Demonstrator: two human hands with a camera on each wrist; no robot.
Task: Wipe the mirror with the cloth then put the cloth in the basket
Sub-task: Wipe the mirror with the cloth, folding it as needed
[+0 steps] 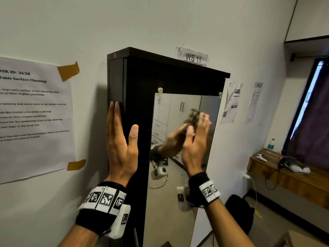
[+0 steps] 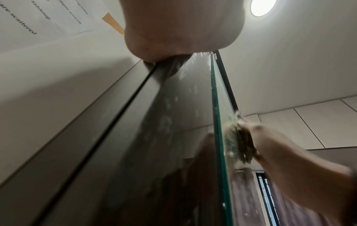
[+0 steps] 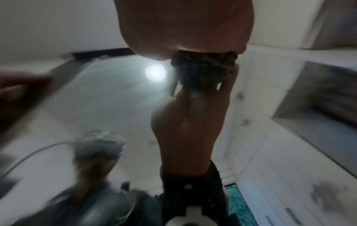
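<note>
A tall mirror is fixed to the front of a black cabinet against the wall. My right hand presses a dark olive patterned cloth flat against the upper glass, fingers fairly straight and blurred. The left wrist view shows that cloth squeezed between the right hand and the mirror. In the right wrist view the cloth bunches under my palm, with its reflection below. My left hand lies flat on the cabinet's left edge, thumb on the front. No basket is in view.
A taped instruction sheet hangs left of the cabinet, with a "WS 11" label and more papers to the right. A wooden ledge at right carries a bottle and a headset. A dark bulky object sits on the floor.
</note>
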